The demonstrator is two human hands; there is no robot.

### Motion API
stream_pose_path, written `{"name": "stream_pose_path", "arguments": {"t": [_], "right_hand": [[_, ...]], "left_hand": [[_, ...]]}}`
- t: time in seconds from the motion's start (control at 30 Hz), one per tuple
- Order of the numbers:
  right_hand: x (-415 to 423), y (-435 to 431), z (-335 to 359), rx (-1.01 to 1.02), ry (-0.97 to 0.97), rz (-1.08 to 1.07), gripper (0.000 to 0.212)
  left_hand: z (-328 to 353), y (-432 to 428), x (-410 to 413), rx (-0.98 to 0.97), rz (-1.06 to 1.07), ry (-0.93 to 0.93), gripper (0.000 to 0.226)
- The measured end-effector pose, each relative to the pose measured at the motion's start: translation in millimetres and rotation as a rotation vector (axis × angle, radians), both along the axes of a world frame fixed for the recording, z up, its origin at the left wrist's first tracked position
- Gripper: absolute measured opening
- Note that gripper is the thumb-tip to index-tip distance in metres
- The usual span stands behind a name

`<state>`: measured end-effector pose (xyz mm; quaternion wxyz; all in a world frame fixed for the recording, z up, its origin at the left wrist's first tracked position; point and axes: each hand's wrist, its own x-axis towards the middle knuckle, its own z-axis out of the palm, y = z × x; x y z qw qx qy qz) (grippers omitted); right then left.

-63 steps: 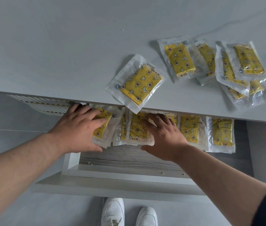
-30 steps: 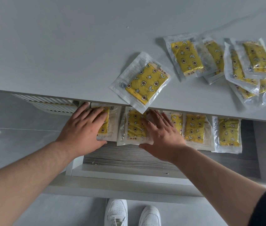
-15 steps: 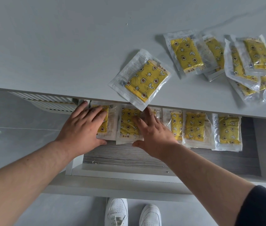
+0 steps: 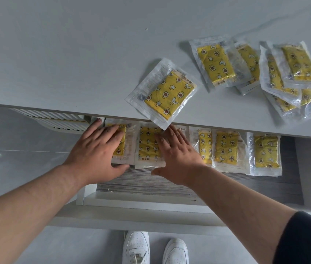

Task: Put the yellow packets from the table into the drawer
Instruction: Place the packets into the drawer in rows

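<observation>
The open drawer (image 4: pixel 150 187) below the table edge holds a row of several yellow packets in clear wrap. My left hand (image 4: pixel 97 151) lies flat, fingers straight, on the leftmost packet (image 4: pixel 121 143). My right hand (image 4: pixel 177 153) presses flat on the second packet (image 4: pixel 147 145). Further right in the drawer lie more packets (image 4: pixel 225 149), the last one (image 4: pixel 266 153) near the right end. On the grey table (image 4: pixel 65 54) one packet (image 4: pixel 167 92) hangs slightly over the front edge, and a pile of several packets (image 4: pixel 284 73) sits at the right.
The drawer's white front panel (image 4: pixel 131 216) juts toward me, with my white shoes (image 4: pixel 137 248) on the floor below it. A white ribbed radiator (image 4: pixel 55 121) shows under the table at the left. The drawer floor is grey wood grain.
Both hands have pushed the two left packets further back and flat into line with the row. The right hand slid slightly left on its packet.
</observation>
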<state>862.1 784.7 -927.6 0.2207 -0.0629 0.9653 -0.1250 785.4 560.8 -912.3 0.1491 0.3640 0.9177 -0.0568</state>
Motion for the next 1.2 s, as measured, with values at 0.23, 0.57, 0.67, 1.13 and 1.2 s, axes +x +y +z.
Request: {"name": "stream_pose_path", "arguments": {"t": [0.23,0.57,0.67,1.13,1.2], "right_hand": [[-3.7,6.7,6.3,-0.175,0.191,-0.182,0.075],[-11.5,5.2,-1.3,-0.145,0.179,-0.2,0.067],[-11.0,4.3,-2.6,-0.141,0.18,-0.205,0.067],[-11.0,6.2,-5.0,-0.121,0.137,-0.18,0.072],[-9.5,6.8,-4.4,-0.128,0.133,-0.196,0.071]], "left_hand": [[-2.7,-9.5,-10.7,0.156,-0.013,0.017,0.058],[-11.8,-4.6,-17.2,0.177,0.014,0.069,0.046],[-13.6,-5.2,-15.4,0.167,0.013,0.076,0.047],[-10.2,-3.5,-14.2,0.139,0.044,0.027,0.054],[-8.6,-4.7,-14.0,0.149,0.047,0.014,0.054]]}}
